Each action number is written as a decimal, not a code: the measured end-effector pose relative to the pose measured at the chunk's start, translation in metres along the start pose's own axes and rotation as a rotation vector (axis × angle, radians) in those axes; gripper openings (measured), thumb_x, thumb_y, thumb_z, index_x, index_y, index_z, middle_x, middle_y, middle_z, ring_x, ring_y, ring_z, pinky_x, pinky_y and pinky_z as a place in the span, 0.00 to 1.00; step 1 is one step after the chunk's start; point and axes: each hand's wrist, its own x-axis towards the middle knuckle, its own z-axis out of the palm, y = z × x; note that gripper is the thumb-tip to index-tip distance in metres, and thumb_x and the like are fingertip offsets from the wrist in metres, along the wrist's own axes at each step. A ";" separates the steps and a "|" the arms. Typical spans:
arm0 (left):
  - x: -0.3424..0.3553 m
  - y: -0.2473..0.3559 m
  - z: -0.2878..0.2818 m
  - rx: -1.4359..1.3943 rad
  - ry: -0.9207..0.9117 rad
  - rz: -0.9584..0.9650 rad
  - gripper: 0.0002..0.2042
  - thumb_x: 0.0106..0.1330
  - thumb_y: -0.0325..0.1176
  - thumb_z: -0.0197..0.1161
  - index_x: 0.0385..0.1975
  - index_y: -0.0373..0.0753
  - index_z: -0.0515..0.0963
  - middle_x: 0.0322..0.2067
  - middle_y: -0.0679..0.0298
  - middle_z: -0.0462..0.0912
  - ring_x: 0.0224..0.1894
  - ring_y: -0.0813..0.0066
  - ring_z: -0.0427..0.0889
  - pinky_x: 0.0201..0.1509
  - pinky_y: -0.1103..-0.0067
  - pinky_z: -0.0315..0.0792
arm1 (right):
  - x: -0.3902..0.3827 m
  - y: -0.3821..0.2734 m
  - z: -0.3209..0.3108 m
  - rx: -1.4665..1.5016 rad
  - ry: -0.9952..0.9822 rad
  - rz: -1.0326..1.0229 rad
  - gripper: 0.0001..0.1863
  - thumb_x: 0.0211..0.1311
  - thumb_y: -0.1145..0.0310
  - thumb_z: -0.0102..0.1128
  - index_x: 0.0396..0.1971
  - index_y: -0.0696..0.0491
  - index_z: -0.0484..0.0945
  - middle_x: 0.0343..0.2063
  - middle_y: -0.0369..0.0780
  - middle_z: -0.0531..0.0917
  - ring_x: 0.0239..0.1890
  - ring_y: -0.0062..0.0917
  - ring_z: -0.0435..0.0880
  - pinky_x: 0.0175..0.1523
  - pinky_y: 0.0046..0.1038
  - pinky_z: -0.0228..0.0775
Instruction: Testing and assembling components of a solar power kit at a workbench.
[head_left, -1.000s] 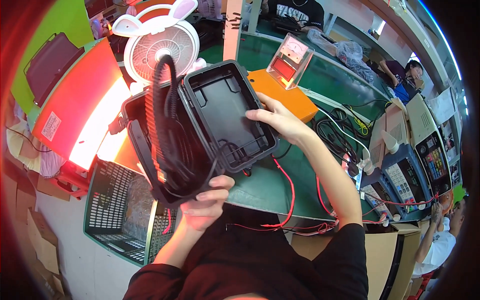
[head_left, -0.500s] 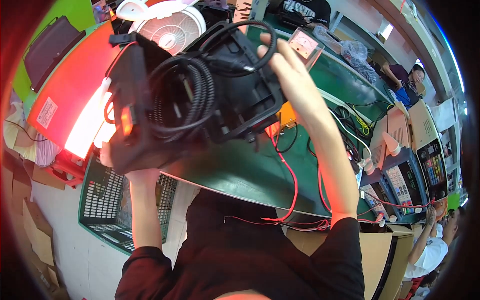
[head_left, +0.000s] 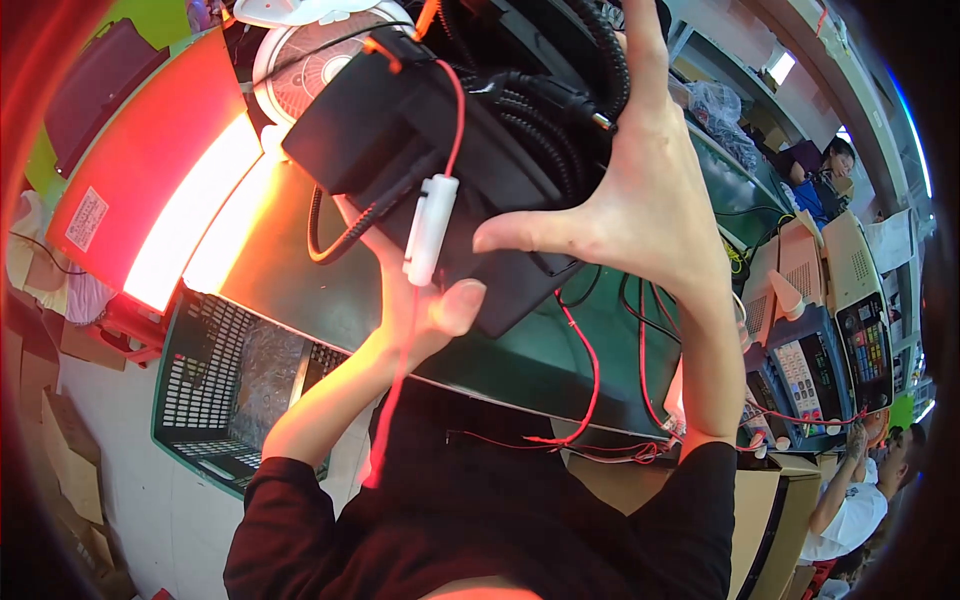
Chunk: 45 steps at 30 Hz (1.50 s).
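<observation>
A black plastic case [head_left: 490,240], tilted, is held up over the green-topped bench between my two hands. My left hand [head_left: 415,310] grips its lower left part, thumb on the near face, the other fingers partly hidden. At the upper right side is my right hand [head_left: 650,190], with its thumb stretched across the near face. Coiled black ribbed cable [head_left: 540,125] lies bunched in the case's far side. A white tubular piece [head_left: 432,230] on a thin red cord hangs in front of the case, close to my left thumb.
A glowing red-orange panel [head_left: 130,170] stands at the left, near a round white fan [head_left: 310,65]. On the floor sits a green crate [head_left: 190,400]. Test instruments [head_left: 810,370] and red leads line the bench's right end. Two other people are at the far right.
The case has turned and shifted right, so its plain black face now shows and the cable coil sits farther away. My left hand moved right, and the white piece has come into view.
</observation>
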 end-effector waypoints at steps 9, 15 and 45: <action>0.032 -0.016 0.027 -0.004 -0.110 0.263 0.60 0.43 0.39 0.69 0.57 0.40 0.17 0.54 0.52 0.54 0.55 0.63 0.60 0.57 0.71 0.59 | 0.026 0.080 0.044 0.457 0.583 -0.914 0.68 0.28 0.54 0.74 0.62 0.62 0.32 0.55 0.59 0.58 0.53 0.46 0.65 0.58 0.40 0.56; 0.077 -0.017 0.023 0.209 -0.383 -0.119 0.36 0.47 0.32 0.69 0.54 0.32 0.54 0.50 0.56 0.63 0.52 0.70 0.66 0.52 0.72 0.65 | -0.004 0.045 -0.007 -0.435 0.196 -0.185 0.63 0.25 0.56 0.74 0.64 0.55 0.41 0.57 0.60 0.52 0.57 0.50 0.58 0.55 0.46 0.53; 0.118 -0.104 -0.035 0.621 -0.348 0.048 0.36 0.49 0.24 0.61 0.59 0.37 0.49 0.25 0.63 0.69 0.18 0.76 0.69 0.24 0.81 0.67 | 0.150 0.287 0.248 -0.749 -0.092 -0.081 0.49 0.39 0.42 0.61 0.64 0.35 0.47 0.61 0.47 0.54 0.62 0.48 0.53 0.59 0.51 0.51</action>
